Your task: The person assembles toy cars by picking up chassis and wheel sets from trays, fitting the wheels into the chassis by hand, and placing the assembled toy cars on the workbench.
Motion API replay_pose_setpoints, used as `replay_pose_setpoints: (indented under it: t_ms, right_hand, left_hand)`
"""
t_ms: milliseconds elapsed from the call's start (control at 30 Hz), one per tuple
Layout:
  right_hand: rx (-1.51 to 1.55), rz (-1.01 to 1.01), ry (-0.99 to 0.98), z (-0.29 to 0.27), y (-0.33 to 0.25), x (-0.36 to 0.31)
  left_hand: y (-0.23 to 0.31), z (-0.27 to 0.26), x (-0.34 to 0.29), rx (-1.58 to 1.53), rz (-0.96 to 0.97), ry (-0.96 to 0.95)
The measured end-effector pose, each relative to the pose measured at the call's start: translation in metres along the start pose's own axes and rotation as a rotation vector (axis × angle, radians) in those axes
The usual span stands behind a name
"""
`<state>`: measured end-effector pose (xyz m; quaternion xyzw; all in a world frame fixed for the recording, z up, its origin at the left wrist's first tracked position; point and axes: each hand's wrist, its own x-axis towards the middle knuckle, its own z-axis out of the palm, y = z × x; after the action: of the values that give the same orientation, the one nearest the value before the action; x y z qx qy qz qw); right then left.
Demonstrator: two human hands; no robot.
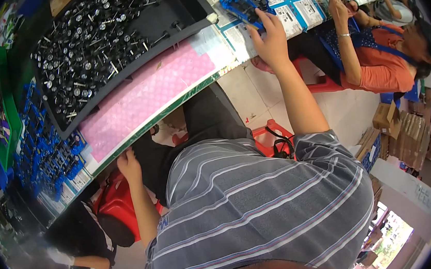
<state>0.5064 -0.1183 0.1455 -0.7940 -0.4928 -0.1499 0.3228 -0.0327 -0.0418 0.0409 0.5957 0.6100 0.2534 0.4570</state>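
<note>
My right hand (270, 40) reaches over the table at the upper right, thumb and index finger stretched out and apart. Its fingertips touch or hover at the near end of blue-and-black plastic frames (245, 3), which look like toy car chassis and lie side by side. I cannot make out a grip on them. My left hand (129, 166) is low at the table's near edge, its fingertips against or just beneath that edge. Those fingers are partly hidden, and nothing shows in them.
A black tray (138, 56) holds many small black wheels on metal axles. Pink bubble wrap (144, 97) covers the tabletop before it. Blue-and-black frames (51, 150) pile up at left beside a green bin (10, 113). A co-worker (374, 62) sits at right; a red stool (272, 134) stands nearby.
</note>
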Motion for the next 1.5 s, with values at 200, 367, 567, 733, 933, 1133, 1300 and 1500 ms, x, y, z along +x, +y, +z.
replay_pose_setpoints:
  t_ms: [200,367,567,733,933,1133,1300,1500]
  right_hand:
    - [0.361,0.085,-0.064,-0.016,-0.047,-0.019]
    - [0.397,0.09,0.037,-0.032,-0.064,-0.043]
    - [0.635,-0.112,-0.28,-0.072,-0.171,-0.119]
    - [0.86,-0.18,-0.777,-0.073,-0.209,-0.067]
    - [0.343,-0.106,-0.556,-0.018,-0.209,0.097]
    - [-0.331,-0.545,-0.97,0.089,-0.15,0.15]
    - [0.008,-0.557,-0.57,0.069,-0.178,0.139]
    - [0.82,0.043,-0.504,-0.027,-0.219,0.065]
  left_hand:
    - [0.062,0.051,-0.011,-0.271,-0.055,-0.192]
    - [0.104,0.079,-0.039,-0.448,0.058,-0.486]
    - [0.143,0.08,-0.069,-0.875,0.146,-0.765]
    - [0.146,0.069,-0.063,-1.202,-0.137,-0.62]
    - [0.14,0.04,-0.059,-1.209,-0.076,-0.508]
    - [0.134,0.041,-0.07,-1.133,-0.107,-0.431]
    - [0.13,0.037,-0.074,-1.144,-0.13,-0.357]
    - [0.145,0.038,-0.062,-1.16,-0.036,-0.301]
